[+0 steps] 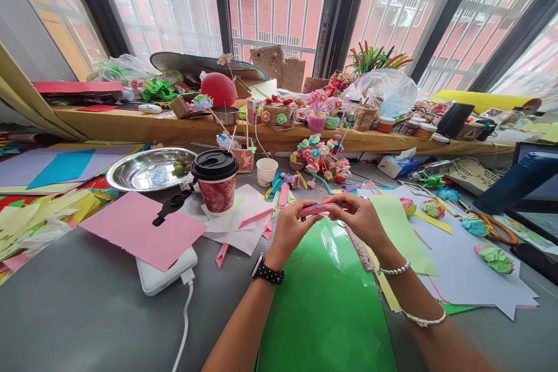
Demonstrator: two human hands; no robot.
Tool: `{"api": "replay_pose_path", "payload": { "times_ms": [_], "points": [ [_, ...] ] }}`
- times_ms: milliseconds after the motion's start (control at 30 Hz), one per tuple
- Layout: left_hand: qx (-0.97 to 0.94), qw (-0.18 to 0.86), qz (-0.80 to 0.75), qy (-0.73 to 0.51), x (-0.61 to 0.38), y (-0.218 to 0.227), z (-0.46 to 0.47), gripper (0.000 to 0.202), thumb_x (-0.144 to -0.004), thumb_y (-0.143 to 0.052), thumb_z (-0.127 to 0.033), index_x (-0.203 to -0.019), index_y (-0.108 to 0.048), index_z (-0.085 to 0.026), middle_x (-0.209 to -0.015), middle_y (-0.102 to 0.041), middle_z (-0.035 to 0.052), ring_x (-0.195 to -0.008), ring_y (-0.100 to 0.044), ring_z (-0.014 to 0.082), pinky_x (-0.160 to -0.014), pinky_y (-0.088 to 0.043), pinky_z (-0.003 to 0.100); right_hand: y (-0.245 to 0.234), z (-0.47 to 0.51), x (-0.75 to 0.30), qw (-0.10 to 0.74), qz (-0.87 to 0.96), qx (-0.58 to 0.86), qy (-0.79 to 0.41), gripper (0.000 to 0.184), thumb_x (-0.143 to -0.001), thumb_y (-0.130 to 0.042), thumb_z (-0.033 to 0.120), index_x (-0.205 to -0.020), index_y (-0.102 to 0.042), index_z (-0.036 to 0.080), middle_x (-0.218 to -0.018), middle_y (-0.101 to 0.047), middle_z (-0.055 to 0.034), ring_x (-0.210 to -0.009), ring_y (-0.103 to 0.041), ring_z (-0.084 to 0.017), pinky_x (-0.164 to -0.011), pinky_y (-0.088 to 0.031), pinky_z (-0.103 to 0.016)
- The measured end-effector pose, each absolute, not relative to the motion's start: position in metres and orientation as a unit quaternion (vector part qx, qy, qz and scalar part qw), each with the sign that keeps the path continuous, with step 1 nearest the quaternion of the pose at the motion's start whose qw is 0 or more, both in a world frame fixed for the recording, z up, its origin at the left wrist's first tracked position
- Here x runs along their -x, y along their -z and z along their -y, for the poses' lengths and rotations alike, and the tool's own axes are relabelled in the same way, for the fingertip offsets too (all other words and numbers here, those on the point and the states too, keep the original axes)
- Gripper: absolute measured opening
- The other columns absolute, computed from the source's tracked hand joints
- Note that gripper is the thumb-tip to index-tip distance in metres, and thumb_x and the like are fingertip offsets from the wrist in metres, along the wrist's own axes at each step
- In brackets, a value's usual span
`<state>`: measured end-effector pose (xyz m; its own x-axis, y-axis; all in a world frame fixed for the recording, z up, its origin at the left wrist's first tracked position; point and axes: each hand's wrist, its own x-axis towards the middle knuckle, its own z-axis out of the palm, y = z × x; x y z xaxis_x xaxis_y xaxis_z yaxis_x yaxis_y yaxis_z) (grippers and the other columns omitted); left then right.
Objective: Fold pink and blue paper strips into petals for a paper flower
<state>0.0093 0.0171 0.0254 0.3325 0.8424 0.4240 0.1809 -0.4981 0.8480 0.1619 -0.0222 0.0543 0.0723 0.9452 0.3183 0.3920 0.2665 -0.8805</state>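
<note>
A narrow strip of folded pink paper [314, 209] is stretched level between my two hands. My left hand [293, 224] pinches its left end between thumb and fingers. At the other end, my right hand [360, 216] is closed on it, with the fingertips partly covering the strip. Both hands are above the far part of a shiny green sheet [325, 308] that lies on the grey table. Left of my left hand, pink paper pieces [256, 218] and white sheets [235, 238] lie scattered.
A lidded coffee cup [217, 186] stands beside a steel bowl [131, 170] and a small paper cup [267, 172]. Pink paper [143, 226] overlaps a white power bank [168, 272] with a cable. Crumpled paper flowers [494, 258] and orange-handled scissors [501, 231] lie right. Crafts crowd the sill [187, 125].
</note>
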Motion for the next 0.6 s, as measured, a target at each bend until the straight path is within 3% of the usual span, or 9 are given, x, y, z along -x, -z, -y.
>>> {"api": "replay_pose_path", "payload": {
  "times_ms": [333,600],
  "points": [
    [-0.758,0.301,-0.371,-0.444,-0.0109,-0.0251,-0.0162,0.023,-0.067,-0.062,-0.024,-0.088,-0.059,-0.016,-0.082,-0.064,0.0024,-0.061,-0.053,0.0108,-0.054,-0.041,0.021,-0.0534,0.0212,-0.1630,0.494,0.628,0.538,-0.268,0.026,-0.070,-0.059,0.039,-0.082,-0.062,0.016,-0.079,-0.064,-0.0061,-0.060,-0.061,-0.016,-0.055,-0.051,-0.028],
    [-0.781,0.278,-0.361,-0.427,-0.0104,-0.0244,-0.0160,0.024,-0.068,-0.059,-0.018,-0.091,-0.056,-0.019,-0.088,-0.062,0.0032,-0.080,-0.056,0.0163,-0.068,-0.043,0.027,-0.0540,0.0220,-0.1653,0.491,0.631,0.542,-0.258,0.027,-0.070,-0.058,0.040,-0.082,-0.062,0.016,-0.076,-0.064,-0.0058,-0.059,-0.061,-0.016,-0.055,-0.051,-0.028]
  ]
}}
